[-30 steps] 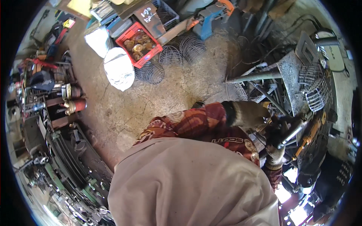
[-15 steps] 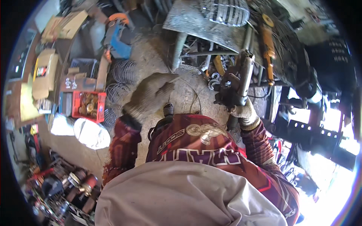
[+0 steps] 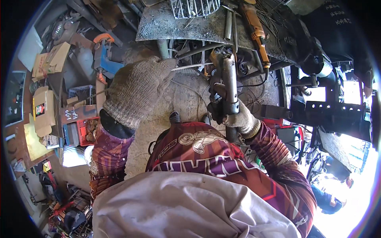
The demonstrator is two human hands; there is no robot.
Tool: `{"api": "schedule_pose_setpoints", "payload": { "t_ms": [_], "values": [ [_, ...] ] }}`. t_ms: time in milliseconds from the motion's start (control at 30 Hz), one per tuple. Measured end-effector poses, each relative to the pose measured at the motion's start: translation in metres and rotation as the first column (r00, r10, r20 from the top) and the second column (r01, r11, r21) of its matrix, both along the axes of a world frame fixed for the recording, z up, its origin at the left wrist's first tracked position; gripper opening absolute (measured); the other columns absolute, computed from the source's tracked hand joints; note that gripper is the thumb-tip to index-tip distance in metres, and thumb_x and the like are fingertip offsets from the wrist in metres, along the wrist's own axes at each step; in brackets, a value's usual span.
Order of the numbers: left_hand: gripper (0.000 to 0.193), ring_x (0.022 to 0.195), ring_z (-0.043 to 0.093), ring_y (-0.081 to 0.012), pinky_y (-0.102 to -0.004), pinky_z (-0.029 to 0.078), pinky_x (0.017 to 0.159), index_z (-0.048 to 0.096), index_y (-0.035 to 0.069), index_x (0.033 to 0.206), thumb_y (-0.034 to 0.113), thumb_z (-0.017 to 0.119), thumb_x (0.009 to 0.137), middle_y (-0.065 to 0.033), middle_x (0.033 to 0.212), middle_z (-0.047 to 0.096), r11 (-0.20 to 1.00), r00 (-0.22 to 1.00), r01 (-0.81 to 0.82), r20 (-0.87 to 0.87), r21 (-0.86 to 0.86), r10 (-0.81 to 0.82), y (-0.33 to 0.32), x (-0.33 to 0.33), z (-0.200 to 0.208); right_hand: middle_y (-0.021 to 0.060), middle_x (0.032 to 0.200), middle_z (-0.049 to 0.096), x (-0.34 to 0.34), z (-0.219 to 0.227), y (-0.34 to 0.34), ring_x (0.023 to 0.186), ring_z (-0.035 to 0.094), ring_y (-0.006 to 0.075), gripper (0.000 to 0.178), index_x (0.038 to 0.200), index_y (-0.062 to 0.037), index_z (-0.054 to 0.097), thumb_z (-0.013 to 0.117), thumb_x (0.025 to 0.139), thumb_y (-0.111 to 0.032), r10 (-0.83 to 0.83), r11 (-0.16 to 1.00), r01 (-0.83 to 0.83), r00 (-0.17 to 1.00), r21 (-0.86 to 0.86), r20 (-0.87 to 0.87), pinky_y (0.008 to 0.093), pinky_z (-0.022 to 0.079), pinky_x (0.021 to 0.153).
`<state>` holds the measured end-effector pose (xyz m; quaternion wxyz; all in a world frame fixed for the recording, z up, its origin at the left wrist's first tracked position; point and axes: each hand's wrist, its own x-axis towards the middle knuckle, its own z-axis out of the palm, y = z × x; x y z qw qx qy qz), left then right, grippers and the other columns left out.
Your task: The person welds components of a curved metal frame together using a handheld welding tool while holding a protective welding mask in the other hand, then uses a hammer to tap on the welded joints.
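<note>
My left hand [image 3: 139, 90], in a grey knitted glove, is raised at left of centre. Its fingers close on a thin pale rod [image 3: 194, 65], which points right toward a silver metal tube [image 3: 230, 81] with a dark, bulky fitting [image 3: 216, 97] on its left side. Wrapped round the lower end of that tube is my right hand [image 3: 244, 121], also gloved, which holds it upright in front of my body. I cannot tell whether the rod's tip touches the fitting. Below the right hand a dark ribbed end [image 3: 231, 135] of the piece shows.
Ahead stands a metal worktable [image 3: 158, 25] bearing a slatted metal piece [image 3: 194, 8] and an orange power tool [image 3: 254, 27] with a cord. A blue machine [image 3: 104, 59], cardboard boxes [image 3: 44, 107] and a red crate [image 3: 84, 133] stand left. Black machinery [image 3: 329, 115] is at right.
My left hand has risen with the rod and looks larger. The silver tube and my right hand have shifted left in view. The view has turned, sliding the worktable left and up.
</note>
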<state>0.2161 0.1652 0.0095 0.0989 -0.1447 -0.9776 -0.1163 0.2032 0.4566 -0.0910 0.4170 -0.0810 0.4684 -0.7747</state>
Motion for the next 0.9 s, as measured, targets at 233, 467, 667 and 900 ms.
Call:
{"api": "schedule_pose_setpoints", "payload": {
  "t_ms": [233, 467, 667, 900],
  "values": [
    [0.025, 0.086, 0.065, -0.0296, -0.0379, 0.053, 0.074, 0.067, 0.013, 0.109, 0.021, 0.062, 0.087, -0.0121, 0.099, 0.067, 0.998, 0.998, 0.061, -0.021, 0.031, -0.060, 0.000, -0.004, 0.003, 0.0074, 0.104, 0.060, 0.004, 0.005, -0.010, 0.086, 0.060, 0.0149, 0.095, 0.139, -0.0044, 0.035, 0.085, 0.059, -0.017, -0.018, 0.999, 0.016, 0.999, 0.039, 0.041, 0.0299, 0.051, 0.076],
    [0.030, 0.081, 0.064, -0.0296, -0.0392, 0.053, 0.069, 0.063, 0.014, 0.116, 0.018, 0.060, 0.086, -0.0127, 0.091, 0.065, 0.996, 0.997, 0.075, -0.006, -0.037, -0.076, -0.011, -0.005, -0.004, 0.0064, 0.105, 0.061, 0.006, 0.012, -0.019, 0.092, 0.059, 0.0153, 0.078, 0.130, -0.0033, 0.046, 0.081, 0.061, -0.015, -0.016, 0.989, 0.019, 1.000, 0.148, -0.024, 0.0305, 0.050, 0.080],
    [0.030, 0.080, 0.064, -0.0279, -0.0384, 0.053, 0.067, 0.063, 0.014, 0.115, 0.019, 0.060, 0.085, -0.0113, 0.090, 0.064, 0.976, 0.999, 0.052, -0.004, -0.209, -0.054, -0.019, -0.004, 0.004, 0.0041, 0.105, 0.060, 0.009, 0.011, -0.027, 0.095, 0.058, 0.0144, 0.074, 0.128, -0.0034, 0.047, 0.080, 0.062, -0.015, -0.023, 0.982, 0.032, 0.998, 0.185, -0.054, 0.0305, 0.048, 0.084],
    [0.032, 0.074, 0.064, -0.0271, -0.0367, 0.053, 0.064, 0.063, 0.014, 0.115, 0.018, 0.062, 0.083, -0.0103, 0.089, 0.064, 0.981, 0.989, 0.105, -0.081, -0.166, -0.120, -0.032, -0.006, 0.001, 0.0033, 0.104, 0.059, 0.016, 0.016, -0.034, 0.095, 0.057, 0.0138, 0.073, 0.127, -0.0030, 0.048, 0.081, 0.062, -0.017, -0.046, 0.975, 0.066, 0.994, 0.212, -0.095, 0.0305, 0.048, 0.084]
  ]
}}
